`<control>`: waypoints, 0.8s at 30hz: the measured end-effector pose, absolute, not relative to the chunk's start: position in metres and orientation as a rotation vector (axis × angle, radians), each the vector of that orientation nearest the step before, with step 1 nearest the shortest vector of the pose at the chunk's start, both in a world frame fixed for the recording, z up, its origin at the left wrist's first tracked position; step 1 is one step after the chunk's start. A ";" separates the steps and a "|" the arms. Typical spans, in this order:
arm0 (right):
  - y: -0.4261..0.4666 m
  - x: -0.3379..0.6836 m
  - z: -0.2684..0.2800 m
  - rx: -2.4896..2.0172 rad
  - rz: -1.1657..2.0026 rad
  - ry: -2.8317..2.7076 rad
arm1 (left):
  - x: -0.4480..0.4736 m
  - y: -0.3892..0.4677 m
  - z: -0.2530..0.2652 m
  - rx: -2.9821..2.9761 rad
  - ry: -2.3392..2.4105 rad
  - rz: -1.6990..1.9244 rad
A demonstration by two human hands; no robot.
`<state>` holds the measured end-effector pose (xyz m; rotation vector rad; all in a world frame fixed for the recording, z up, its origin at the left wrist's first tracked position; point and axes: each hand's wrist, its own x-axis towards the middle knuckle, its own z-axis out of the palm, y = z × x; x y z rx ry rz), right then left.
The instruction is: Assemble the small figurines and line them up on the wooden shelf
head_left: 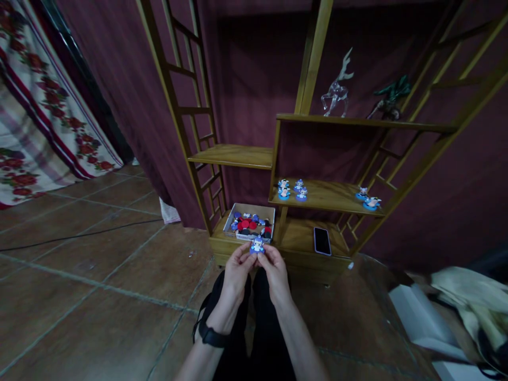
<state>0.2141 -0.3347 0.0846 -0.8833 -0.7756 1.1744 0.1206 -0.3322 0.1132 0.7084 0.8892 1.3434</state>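
Between my fingertips is a small purple-haired figurine (257,245) on a purple base, held upright. My left hand (239,270) pinches it from the left, and my right hand (274,269) pinches it from the right. Just beyond them a shallow cardboard box (230,227) holds several figurines with red, black and blue bases. On the shelf (325,197) to the right stand two blue-based figurines (283,189) and two purple figurines (301,190) close together. Another figurine (372,203) and a small one (362,193) stand at that shelf's right end.
A phone (322,241) lies on the lowest board at the right. Above, a clear deer ornament (336,96) and a dark green ornament (391,99) stand on the upper shelf (365,123). A cable (99,232) crosses the tiled floor. White boxes (426,320) lie at the right.
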 end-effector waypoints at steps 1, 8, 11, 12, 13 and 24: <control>-0.332 0.215 0.086 -0.893 1.168 -0.785 | 0.121 -0.330 0.115 0.692 0.892 1.347; -0.309 0.231 0.091 -0.888 1.135 -0.858 | 0.137 -0.308 0.123 0.716 0.928 1.387; -0.301 0.241 0.095 -0.908 1.107 -0.891 | 0.148 -0.301 0.126 0.816 0.969 1.415; -0.298 0.245 0.096 -0.918 1.094 -0.901 | 0.151 -0.298 0.127 0.851 0.984 1.420; -0.296 0.249 0.097 -0.929 1.078 -0.914 | 0.154 -0.296 0.127 0.883 0.995 1.422; -0.271 0.294 0.115 -0.985 0.882 -1.138 | 0.181 -0.272 0.140 0.819 1.044 1.355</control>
